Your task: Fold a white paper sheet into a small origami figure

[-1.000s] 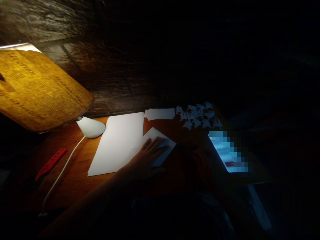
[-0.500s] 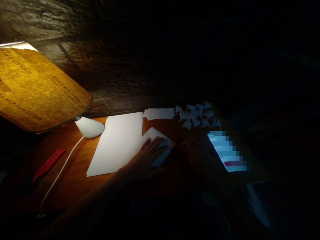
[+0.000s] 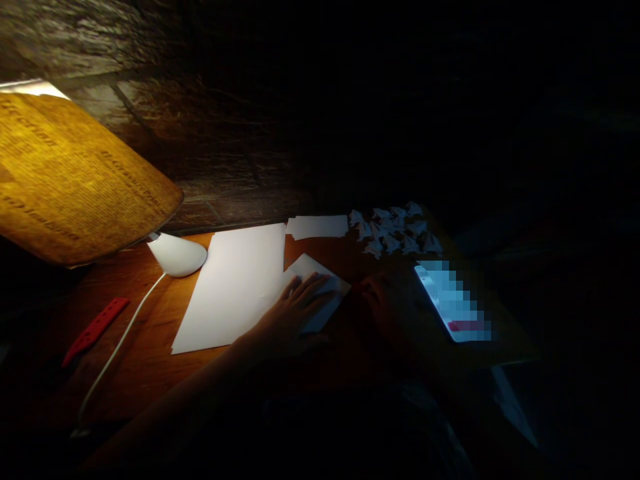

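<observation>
We are viewing matt white paper, a folded sheet (image 3: 336, 291) and a flat sheet (image 3: 235, 287), lying on smooth wooden table (image 3: 145, 360); glossy lamp base (image 3: 176, 255); rough wall (image 3: 225, 167).

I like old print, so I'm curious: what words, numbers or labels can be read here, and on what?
Lampshade: rows of printed words, too blurred to read.
Phone screen: pixelated, unreadable.
Red strip: no readable marks.
Large white sheet: no writing shows.

One camera on the person's head looks forward and down, close over the dark table (image 3: 145, 360).
</observation>
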`<state>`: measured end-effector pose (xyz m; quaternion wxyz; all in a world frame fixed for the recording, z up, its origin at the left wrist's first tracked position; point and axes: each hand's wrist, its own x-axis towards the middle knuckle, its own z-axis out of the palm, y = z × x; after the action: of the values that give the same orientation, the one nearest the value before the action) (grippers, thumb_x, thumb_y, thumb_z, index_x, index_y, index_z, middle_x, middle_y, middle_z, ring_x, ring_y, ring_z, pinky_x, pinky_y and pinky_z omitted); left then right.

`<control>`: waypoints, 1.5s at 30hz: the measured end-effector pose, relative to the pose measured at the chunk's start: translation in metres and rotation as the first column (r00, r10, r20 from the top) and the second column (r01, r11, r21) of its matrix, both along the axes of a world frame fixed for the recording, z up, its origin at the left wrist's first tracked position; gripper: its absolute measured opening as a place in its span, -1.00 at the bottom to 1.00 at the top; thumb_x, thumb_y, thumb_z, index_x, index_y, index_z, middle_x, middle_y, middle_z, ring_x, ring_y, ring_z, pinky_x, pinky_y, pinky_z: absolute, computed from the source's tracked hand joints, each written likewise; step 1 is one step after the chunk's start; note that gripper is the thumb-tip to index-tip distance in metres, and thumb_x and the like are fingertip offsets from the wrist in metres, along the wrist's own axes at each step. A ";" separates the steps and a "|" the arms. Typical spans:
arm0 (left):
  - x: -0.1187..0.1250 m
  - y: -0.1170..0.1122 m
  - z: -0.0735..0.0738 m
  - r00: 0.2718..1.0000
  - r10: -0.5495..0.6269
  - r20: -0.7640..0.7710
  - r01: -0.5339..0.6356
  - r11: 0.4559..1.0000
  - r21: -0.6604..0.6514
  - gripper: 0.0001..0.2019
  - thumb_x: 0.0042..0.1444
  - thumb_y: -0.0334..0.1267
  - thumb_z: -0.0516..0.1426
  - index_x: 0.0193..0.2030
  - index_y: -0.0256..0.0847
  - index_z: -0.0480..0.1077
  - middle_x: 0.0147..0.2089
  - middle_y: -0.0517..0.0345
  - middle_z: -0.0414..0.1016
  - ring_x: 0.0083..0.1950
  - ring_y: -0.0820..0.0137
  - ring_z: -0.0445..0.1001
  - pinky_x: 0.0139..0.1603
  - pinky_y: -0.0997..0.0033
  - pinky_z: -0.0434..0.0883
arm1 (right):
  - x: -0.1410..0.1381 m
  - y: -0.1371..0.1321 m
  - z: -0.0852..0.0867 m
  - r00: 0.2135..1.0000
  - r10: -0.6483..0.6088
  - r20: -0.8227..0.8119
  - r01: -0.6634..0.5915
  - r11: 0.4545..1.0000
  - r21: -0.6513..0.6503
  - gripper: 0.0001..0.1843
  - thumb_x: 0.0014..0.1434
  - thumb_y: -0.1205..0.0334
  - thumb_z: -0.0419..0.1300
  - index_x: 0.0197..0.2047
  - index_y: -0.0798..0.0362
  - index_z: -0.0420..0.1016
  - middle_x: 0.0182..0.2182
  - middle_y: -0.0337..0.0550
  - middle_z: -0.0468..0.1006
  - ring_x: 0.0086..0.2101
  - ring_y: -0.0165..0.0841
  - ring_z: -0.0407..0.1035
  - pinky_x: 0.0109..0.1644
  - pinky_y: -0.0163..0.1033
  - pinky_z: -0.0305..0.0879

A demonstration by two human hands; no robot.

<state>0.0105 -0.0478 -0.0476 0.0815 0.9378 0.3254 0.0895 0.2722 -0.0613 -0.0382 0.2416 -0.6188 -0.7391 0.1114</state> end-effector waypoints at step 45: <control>0.005 0.009 -0.009 0.981 0.101 0.164 -0.106 0.994 0.021 -0.35 0.24 -0.17 0.21 0.44 -0.09 0.15 0.49 -0.23 0.07 0.53 -0.13 0.02 0.47 -0.40 0.06 | -0.005 0.024 0.008 0.996 0.092 0.007 -0.091 0.993 -0.072 -0.88 0.32 0.39 0.19 -0.13 0.04 0.54 -0.11 -0.03 0.53 -0.09 -0.19 0.40 0.01 -0.11 0.28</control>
<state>0.0155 -0.0388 -0.0568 0.0891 0.9102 0.3647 0.1749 0.2671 -0.0369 -0.0304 0.2101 -0.5932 -0.7635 0.1454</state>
